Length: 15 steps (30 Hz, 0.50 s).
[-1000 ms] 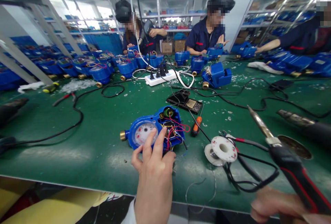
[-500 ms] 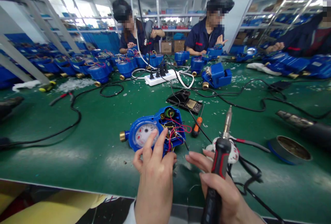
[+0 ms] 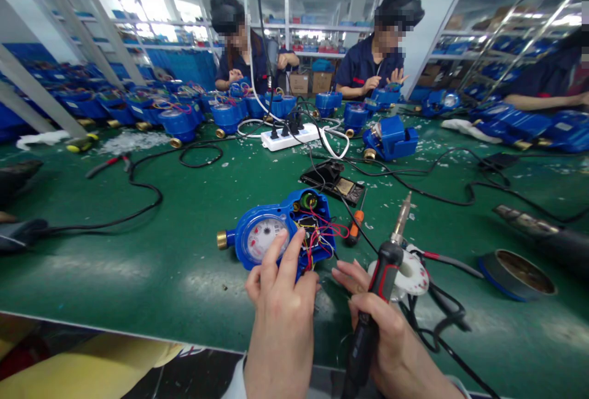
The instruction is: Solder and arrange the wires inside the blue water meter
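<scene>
A blue meter (image 3: 262,236) with a round dial and a brass fitting lies on the green table, its side compartment open on red, yellow and white wires (image 3: 317,233). My left hand (image 3: 283,307) rests on it, fingers over the dial and the compartment's edge, thumb by the near side. In my right hand (image 3: 386,325) is a soldering iron (image 3: 380,282), tip pointing up and away. A white solder spool (image 3: 411,273) sits just behind that hand. Beyond the meter are an orange screwdriver (image 3: 354,227) and a black iron stand (image 3: 343,184).
A white power strip (image 3: 292,136) with cables stands mid-table. More blue meters (image 3: 391,138) line the far side, where people work. A round tin (image 3: 518,273) and a heat gun (image 3: 543,227) lie right. Pliers (image 3: 108,164) and a dark tool (image 3: 21,234) are left.
The iron and my right hand have shifted slightly left and tilted more. The spool shows more. At the far left, a dark tool with its cable has come further into view. My left hand stays on the meter.
</scene>
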Motion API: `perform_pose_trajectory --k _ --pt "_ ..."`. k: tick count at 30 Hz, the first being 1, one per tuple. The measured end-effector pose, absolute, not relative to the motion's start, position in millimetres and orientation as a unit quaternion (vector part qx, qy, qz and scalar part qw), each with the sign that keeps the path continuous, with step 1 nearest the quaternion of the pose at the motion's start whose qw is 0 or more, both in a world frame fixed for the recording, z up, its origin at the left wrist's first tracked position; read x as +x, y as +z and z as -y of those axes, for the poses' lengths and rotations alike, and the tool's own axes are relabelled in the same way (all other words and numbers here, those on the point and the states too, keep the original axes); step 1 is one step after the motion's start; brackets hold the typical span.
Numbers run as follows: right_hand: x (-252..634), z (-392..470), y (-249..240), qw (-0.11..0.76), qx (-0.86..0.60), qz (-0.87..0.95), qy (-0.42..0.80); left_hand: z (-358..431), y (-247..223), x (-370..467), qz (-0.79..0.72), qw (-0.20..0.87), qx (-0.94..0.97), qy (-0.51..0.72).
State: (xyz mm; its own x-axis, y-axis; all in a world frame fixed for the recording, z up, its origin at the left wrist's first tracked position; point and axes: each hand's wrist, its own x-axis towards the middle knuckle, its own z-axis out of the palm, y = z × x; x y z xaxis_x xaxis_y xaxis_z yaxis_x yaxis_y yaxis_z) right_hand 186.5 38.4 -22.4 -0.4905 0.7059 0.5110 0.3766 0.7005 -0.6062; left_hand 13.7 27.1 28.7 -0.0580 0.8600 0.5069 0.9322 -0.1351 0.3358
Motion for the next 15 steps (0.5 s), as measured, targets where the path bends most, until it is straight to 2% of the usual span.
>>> perform_pose_trajectory --k 8,15 --pt "186.5 -35.2 -16.7 0.447 -0.319 0.775 0.312 -31.5 20.5 16.0 0.647 0.092 -0.663 -0.364" --pt "186.7 -40.3 -18.2 0.45 -0.341 0.784 0.258 -31.7 20.9 14.9 0.64 0.108 -0.675 -0.349"
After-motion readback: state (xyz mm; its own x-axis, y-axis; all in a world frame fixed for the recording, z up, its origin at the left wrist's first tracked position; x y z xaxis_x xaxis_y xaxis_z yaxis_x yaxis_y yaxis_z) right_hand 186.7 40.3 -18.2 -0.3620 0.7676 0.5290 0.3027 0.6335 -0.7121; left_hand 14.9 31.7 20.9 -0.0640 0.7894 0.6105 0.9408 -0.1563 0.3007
